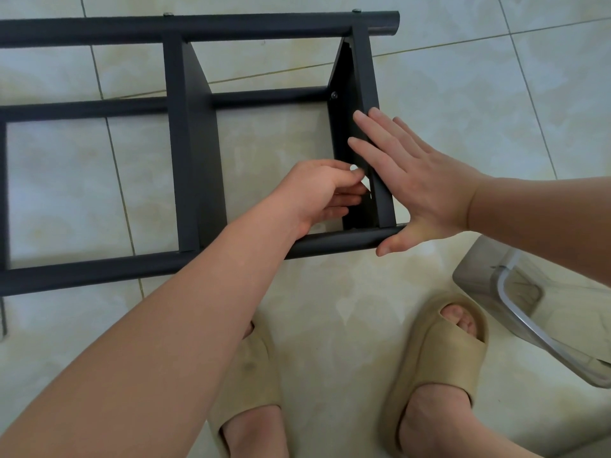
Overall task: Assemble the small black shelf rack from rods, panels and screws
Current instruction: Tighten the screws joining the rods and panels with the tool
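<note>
The left hand (322, 190) reaches in between two panels of the rack, fingers curled, with thumb and forefinger tips drawn together against the inner face of the end panel (344, 133). Whether they pinch anything cannot be told. The right hand (416, 186) lies open and flat, its straight fingers pressed on the outer edge of that same panel and its thumb resting on the end of the near rod (158, 269).

The black shelf rack (195, 143) lies on its side on the tile floor (463, 77), just ahead of the person's feet. Its rods run left to right: the near rod under the hands, a middle rod (264, 95) lower down behind the panels, and a far rod (231, 26) across the top. A screw (334, 95) sits in the end panel where the middle rod meets it, and two screw heads (168, 14) show on the far rod above the panels.

Both feet wear beige slippers (439, 355). A clear plastic container (515, 292) lies on the floor to the right.
</note>
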Tool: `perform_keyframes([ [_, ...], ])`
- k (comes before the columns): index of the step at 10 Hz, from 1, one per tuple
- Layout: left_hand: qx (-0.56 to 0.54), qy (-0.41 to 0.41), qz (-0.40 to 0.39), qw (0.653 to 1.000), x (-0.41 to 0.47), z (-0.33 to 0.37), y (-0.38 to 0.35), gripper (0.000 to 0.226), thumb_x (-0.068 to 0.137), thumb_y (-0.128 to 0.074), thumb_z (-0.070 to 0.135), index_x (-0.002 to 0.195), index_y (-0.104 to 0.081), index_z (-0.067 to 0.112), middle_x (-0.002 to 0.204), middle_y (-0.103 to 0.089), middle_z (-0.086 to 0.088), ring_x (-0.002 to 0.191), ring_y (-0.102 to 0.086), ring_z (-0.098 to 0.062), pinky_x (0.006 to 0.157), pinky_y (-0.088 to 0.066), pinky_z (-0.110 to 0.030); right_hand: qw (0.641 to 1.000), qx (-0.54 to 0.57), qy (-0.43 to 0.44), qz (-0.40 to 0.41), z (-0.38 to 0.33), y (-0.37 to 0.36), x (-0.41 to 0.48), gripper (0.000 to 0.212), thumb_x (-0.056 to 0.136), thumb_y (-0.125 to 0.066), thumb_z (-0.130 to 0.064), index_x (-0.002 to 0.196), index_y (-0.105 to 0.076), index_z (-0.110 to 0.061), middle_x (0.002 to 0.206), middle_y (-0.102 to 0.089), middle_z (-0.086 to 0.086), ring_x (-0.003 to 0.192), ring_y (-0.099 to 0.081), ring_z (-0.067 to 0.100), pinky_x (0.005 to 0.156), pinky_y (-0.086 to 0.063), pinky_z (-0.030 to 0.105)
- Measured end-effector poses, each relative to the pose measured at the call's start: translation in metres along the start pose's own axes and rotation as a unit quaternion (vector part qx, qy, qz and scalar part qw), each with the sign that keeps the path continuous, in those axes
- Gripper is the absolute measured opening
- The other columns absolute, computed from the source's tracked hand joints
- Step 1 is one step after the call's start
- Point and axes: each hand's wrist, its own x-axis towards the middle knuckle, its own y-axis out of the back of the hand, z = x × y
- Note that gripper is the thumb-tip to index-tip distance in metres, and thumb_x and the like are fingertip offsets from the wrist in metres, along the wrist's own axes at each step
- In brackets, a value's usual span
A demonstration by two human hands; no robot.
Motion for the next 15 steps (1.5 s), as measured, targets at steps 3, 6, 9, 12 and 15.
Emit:
perform_keyframes([
  [3, 0.0, 0.033, -0.007, 0.999, -0.002, 0.001, -0.003, 0.006, 0.096, -0.062, 0.019, 0.092, -0.064, 0.015, 0.076, -0.076, 0.001, 0.075, -0.074, -0.012, 0.072, -0.054, -0.027, 1.0, 0.0, 0.001, 0.001, 0.001, -0.001, -0.001, 0.136, 0.071, -0.032, -0.1, 0.158, -0.014, 0.003, 0.166, -0.002, 0.027, 0.155, 0.002, 0.043, 0.121, -0.016, 0.064],
  [6, 0.08, 0.005, -0.03, 0.996, -0.007, 0.004, -0.008, 0.013, 0.1, -0.054, 0.014, 0.089, -0.06, 0.012, 0.077, -0.073, -0.003, 0.076, -0.071, -0.014, 0.074, -0.052, -0.028, 1.0, 0.003, 0.0, 0.001, 0.001, -0.001, -0.001, 0.136, 0.071, -0.031, -0.101, 0.158, -0.012, 0.002, 0.166, -0.001, 0.026, 0.155, 0.003, 0.041, 0.122, -0.014, 0.063],
  [9, 0.134, -0.011, -0.032, 0.99, -0.013, 0.006, -0.005, 0.019, 0.1, -0.05, 0.009, 0.085, -0.06, 0.014, 0.067, -0.072, 0.005, 0.069, -0.07, -0.007, 0.075, -0.051, -0.027, 1.0, 0.001, -0.002, -0.004, 0.0, -0.001, 0.0, 0.137, 0.07, -0.032, -0.101, 0.158, -0.012, 0.002, 0.166, -0.001, 0.026, 0.155, 0.003, 0.042, 0.122, -0.014, 0.063],
  [12, 0.206, -0.041, -0.053, 0.976, -0.017, 0.004, 0.0, 0.026, 0.1, -0.05, 0.003, 0.08, -0.061, 0.015, 0.067, -0.07, 0.008, 0.065, -0.066, 0.0, 0.06, -0.046, -0.013, 1.0, 0.001, -0.005, -0.006, -0.001, 0.001, 0.0, 0.137, 0.07, -0.032, -0.101, 0.158, -0.013, 0.003, 0.166, 0.0, 0.026, 0.155, 0.003, 0.041, 0.123, -0.014, 0.062],
  [15, 0.289, -0.051, -0.079, 0.953, -0.018, 0.0, 0.002, 0.022, 0.097, -0.057, 0.004, 0.08, -0.064, 0.017, 0.073, -0.071, 0.006, 0.069, -0.064, -0.004, 0.075, -0.049, -0.025, 1.0, -0.002, -0.005, -0.008, -0.001, 0.002, 0.0, 0.138, 0.07, -0.033, -0.1, 0.158, -0.014, 0.004, 0.166, -0.001, 0.026, 0.155, 0.002, 0.041, 0.122, -0.014, 0.063],
])
